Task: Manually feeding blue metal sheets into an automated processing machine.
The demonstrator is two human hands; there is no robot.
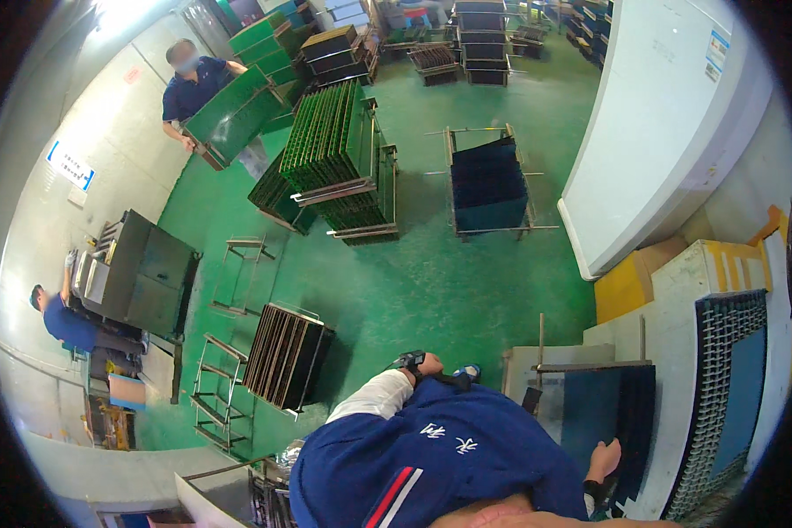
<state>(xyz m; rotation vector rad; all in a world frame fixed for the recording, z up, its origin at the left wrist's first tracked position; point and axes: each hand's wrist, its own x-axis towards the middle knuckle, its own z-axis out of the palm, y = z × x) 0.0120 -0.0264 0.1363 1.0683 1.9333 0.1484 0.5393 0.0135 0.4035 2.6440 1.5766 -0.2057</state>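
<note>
My left hand [430,363] is in front of my waist with a black band on its wrist. Its fingers are too small and turned away to make out, and no object shows in it. At the lower right, my right hand [604,459] reaches over a rack of dark blue panels [607,400]. Its fingers are partly stretched out, apparently with nothing gripped; whether they touch a panel is unclear. Thin metal bars of the rack frame [590,365] run along the panels' far edge.
A machine with a chain-mesh conveyor [708,405] stands at right, below a large white cabinet [660,132]. Racks of panels [286,356], [488,185] and stacked green panels [330,141] stand on the green floor. One person [202,97] carries a green panel rack; another [66,317] works by a grey cabinet [141,273].
</note>
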